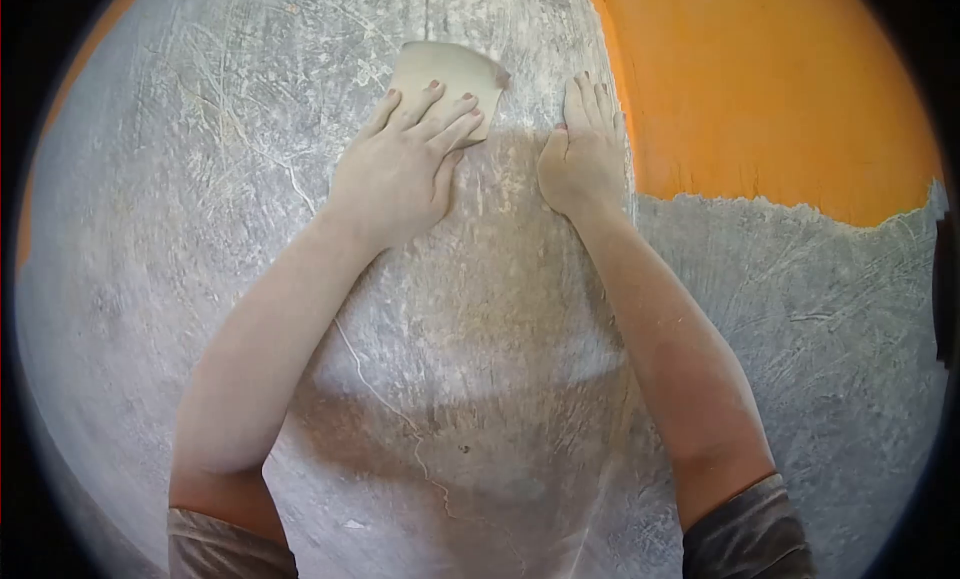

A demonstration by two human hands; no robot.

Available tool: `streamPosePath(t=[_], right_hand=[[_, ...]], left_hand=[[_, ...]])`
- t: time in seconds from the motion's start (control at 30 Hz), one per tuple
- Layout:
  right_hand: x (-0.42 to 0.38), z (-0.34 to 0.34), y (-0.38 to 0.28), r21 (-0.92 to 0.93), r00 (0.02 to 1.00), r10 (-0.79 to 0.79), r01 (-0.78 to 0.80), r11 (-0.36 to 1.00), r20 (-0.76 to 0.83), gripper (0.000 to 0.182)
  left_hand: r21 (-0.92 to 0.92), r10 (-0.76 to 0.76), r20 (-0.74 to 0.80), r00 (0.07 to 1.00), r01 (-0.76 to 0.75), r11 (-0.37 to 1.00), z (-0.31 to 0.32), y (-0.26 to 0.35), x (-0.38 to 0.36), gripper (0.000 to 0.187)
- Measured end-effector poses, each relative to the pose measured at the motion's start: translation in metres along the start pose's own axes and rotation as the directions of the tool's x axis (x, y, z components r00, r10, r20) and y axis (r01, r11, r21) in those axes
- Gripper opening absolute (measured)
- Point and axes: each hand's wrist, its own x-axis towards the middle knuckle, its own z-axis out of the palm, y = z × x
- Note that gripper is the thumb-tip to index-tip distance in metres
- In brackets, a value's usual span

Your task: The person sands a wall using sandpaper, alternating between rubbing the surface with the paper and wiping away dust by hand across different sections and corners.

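Observation:
A pale, roughly square sheet (440, 67) with a curled right corner lies against the grey, scratched wall (480, 309). My left hand (400, 169) is spread over its lower part, fingers apart and pressing it to the surface. To the right, my right hand (588, 159) rests on the wall near the vertical edge beside the orange paint, its fingers stretched upward and the thumb against the side. Nothing shows under the right hand. Dust covers both hands and forearms.
Orange paint (770, 89) covers the upper right, ending in a ragged lower border above rough grey plaster (800, 319). A thin crack (385, 397) runs down the wall between my arms. A dark object (944, 289) stands at the far right edge.

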Motion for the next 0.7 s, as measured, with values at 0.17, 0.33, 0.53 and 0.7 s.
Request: streamPosePath(t=[0.17, 0.33, 0.53, 0.7], right_hand=[[0.003, 0.0, 0.0, -0.037, 1.0, -0.018, 0.018, 0.999, -0.016, 0.061], [0.001, -0.001, 0.001, 0.063, 1.0, -0.011, 0.012, 0.998, -0.012, 0.061], [0.005, 0.003, -0.003, -0.006, 0.999, -0.008, 0.008, 1.0, -0.048, 0.061], [0.007, 0.0, 0.001, 0.024, 0.999, -0.038, 0.038, 0.999, -0.005, 0.064]], left_hand=[[0.002, -0.159, -0.098, 0.982, 0.16, 0.987, 0.004, -0.005, 0.082, 0.051], [-0.063, -0.031, -0.025, 0.999, 0.03, 0.998, 0.008, 0.018, 0.0, 0.052], [-0.075, -0.196, -0.065, 0.978, 0.191, 0.979, 0.002, 0.008, 0.072, 0.051], [-0.022, -0.153, -0.093, 0.984, 0.152, 0.988, 0.02, 0.033, 0.014, 0.051]])
